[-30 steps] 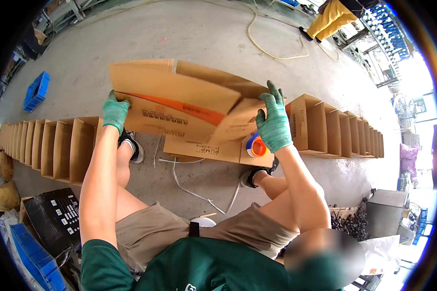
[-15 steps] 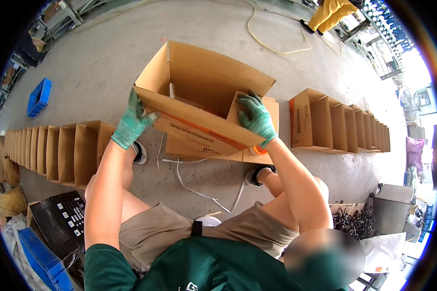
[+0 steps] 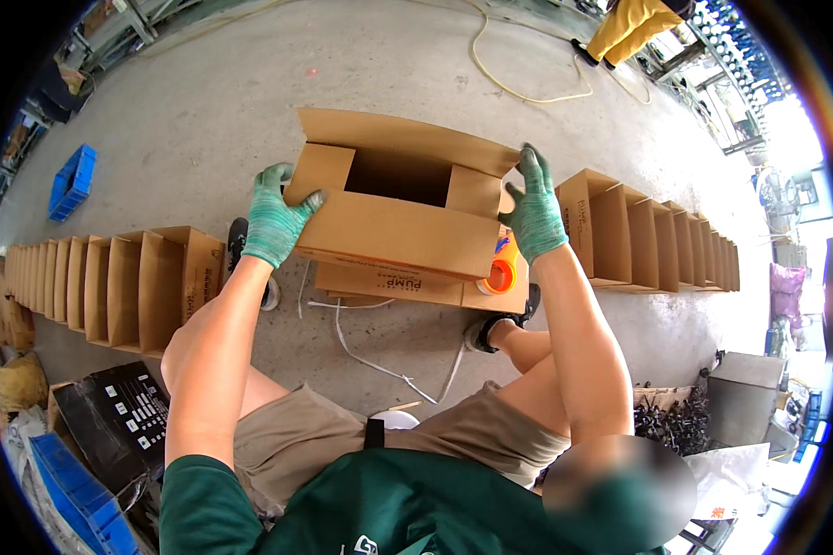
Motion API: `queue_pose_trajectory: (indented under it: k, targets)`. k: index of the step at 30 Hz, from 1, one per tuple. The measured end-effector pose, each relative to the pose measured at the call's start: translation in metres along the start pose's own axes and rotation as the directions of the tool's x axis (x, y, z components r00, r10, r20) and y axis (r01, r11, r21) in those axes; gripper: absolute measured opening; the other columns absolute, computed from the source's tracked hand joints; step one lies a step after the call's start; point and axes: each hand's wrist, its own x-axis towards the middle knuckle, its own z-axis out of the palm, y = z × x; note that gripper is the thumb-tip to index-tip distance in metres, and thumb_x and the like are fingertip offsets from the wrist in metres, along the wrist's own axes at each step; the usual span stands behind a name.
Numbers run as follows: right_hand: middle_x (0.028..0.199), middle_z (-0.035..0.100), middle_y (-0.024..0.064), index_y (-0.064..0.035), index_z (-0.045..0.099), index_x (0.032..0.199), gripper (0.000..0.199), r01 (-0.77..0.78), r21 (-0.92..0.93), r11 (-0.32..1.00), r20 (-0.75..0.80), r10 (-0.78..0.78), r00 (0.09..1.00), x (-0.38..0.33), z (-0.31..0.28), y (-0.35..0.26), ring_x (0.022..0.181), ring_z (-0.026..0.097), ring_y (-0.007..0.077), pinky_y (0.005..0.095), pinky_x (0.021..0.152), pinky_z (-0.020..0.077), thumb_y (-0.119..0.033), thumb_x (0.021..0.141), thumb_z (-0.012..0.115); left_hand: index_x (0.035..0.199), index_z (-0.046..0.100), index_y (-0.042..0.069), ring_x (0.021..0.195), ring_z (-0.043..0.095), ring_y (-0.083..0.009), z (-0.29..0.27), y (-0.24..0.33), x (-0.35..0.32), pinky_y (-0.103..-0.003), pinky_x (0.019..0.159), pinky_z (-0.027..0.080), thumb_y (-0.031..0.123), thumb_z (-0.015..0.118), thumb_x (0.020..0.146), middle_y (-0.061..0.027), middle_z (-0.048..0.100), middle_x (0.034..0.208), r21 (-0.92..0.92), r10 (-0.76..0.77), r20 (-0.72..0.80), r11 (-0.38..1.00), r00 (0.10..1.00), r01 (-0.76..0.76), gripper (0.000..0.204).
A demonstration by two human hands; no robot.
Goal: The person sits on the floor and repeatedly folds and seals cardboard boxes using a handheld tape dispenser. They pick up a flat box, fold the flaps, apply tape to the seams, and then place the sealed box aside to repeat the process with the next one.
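Observation:
A brown cardboard box [image 3: 398,227] sits in front of me on flat cardboard [image 3: 435,293]. Its end flaps are folded inward and its near flap lies over the near part of the opening, while the far flap [image 3: 407,132] stands up. At the left end, my left hand [image 3: 279,215], in a green glove, grips the box with the thumb on top. My right hand [image 3: 535,205], gloved alike, has its fingers stretched at the far flap's right corner, thumb apart by the box's end. Beside the box's near right corner is an orange ring-shaped thing [image 3: 500,275], perhaps a tape dispenser.
Rows of open boxes stand at left [image 3: 116,287] and right [image 3: 639,231]. White strapping [image 3: 370,361] lies on the floor between my feet. A blue crate [image 3: 72,182] is far left, a yellow hose [image 3: 509,88] farther off. A person in yellow trousers [image 3: 629,32] stands far right.
The near flap has gone from upright to folded inward, and the end flaps are folded in. My right hand has moved up and right to the far flap's corner. The orange thing is more exposed.

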Motion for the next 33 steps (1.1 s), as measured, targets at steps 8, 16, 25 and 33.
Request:
queue_pose_trajectory:
  k: [8,16,25,33]
  targets:
    - [0.165,0.022,0.0132,-0.0116,0.069,0.115,0.036,0.231,-0.352,0.907,0.332,-0.110,0.937,0.010,-0.021,0.040,0.150,0.025,0.0250,0.0300,0.111,0.0316,0.000,0.085,0.053,0.150,0.035,0.007,0.126,0.051,-0.0302,0.005,0.009,-0.001,-0.042,0.107,0.044,0.027,0.081,0.083,-0.0184,0.050,0.138,-0.242,-0.128,0.189,0.955,0.974,0.172,0.083]
    - [0.166,0.014,0.0123,-0.0141,0.063,0.127,0.052,0.394,-0.445,0.805,0.439,-0.187,0.879,0.000,-0.012,0.040,0.151,0.021,0.0287,0.0328,0.115,0.0281,0.007,0.084,0.043,0.147,0.045,0.012,0.125,0.051,-0.0259,0.016,-0.020,-0.006,-0.036,0.108,0.040,0.025,0.055,0.103,-0.0169,0.050,0.138,-0.361,-0.133,0.145,0.915,0.980,0.177,0.047]
    - [0.165,0.013,0.0165,-0.0118,0.060,0.129,0.039,0.476,-0.558,0.680,0.428,-0.255,0.867,-0.003,-0.008,0.044,0.151,0.022,0.0328,0.0380,0.117,0.0289,-0.005,0.091,0.063,0.150,0.041,0.015,0.130,0.049,-0.0281,0.023,-0.026,-0.009,-0.037,0.111,0.037,0.021,0.049,0.105,-0.0163,0.049,0.143,-0.259,-0.136,0.163,0.950,0.977,0.175,0.046]
    - [0.160,0.027,0.0143,-0.0121,0.055,0.133,0.039,0.423,-0.354,0.834,0.340,-0.307,0.889,0.007,-0.017,0.058,0.136,0.043,0.0279,0.0352,0.105,0.0422,-0.006,0.095,0.061,0.154,0.034,0.016,0.138,0.043,-0.0298,0.024,-0.018,-0.009,-0.036,0.114,0.035,0.019,0.048,0.106,-0.0171,0.042,0.152,-0.254,-0.127,0.213,0.950,0.969,0.180,0.050]
